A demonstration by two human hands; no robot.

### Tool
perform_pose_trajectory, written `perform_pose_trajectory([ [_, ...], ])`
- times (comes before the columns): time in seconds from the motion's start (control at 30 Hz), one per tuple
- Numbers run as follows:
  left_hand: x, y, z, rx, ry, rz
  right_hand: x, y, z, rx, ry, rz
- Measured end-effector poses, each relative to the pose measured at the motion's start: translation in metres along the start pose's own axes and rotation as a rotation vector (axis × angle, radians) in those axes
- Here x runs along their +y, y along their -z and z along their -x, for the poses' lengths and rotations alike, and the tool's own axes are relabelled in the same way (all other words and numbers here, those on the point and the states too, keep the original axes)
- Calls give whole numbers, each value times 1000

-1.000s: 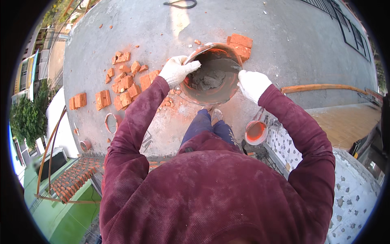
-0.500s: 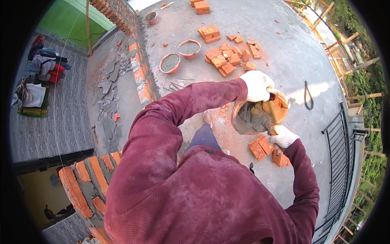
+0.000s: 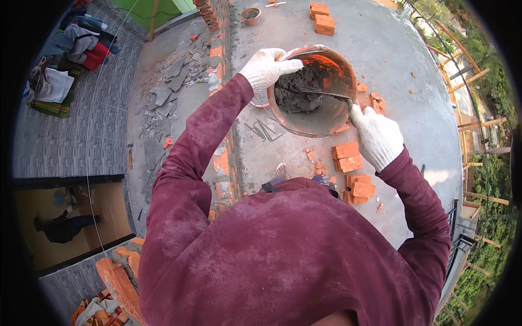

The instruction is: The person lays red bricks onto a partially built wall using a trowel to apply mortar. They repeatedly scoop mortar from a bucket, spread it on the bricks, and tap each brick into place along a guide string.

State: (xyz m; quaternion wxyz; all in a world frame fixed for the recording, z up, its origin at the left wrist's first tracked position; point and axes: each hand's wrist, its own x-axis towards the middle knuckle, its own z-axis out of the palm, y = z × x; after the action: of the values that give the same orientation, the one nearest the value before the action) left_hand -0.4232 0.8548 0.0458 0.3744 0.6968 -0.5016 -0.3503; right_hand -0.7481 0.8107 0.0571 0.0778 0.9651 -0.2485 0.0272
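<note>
Grey mortar [image 3: 296,95] sits in the orange pan [image 3: 326,117] I carry between both gloved hands, left hand [image 3: 266,68] curled over the far rim and right hand [image 3: 378,136] clamped on the near rim, keeping it level above the slab [image 3: 391,54].

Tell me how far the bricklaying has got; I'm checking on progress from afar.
Done: a low brick wall stands along the slab edge, mortar between its bricks. In hand: the left hand grips the rim of an orange pan of grey mortar, while the right hand supports its other side. Left: loose bricks lie unlaid on the concrete, with another stack further off.
</note>
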Motion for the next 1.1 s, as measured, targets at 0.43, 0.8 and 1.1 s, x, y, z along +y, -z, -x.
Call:
perform_pose_trajectory([
  [0.43,-90,119,-70,390,61,290,9,-41,-258,140,690,-22],
  [0.8,-87,157,-247,518,109,0,126,-72,-431,35,724,150],
  [1.1,-40,168,-379,561,94,-49,252,-113,-550,13,621,-40],
])
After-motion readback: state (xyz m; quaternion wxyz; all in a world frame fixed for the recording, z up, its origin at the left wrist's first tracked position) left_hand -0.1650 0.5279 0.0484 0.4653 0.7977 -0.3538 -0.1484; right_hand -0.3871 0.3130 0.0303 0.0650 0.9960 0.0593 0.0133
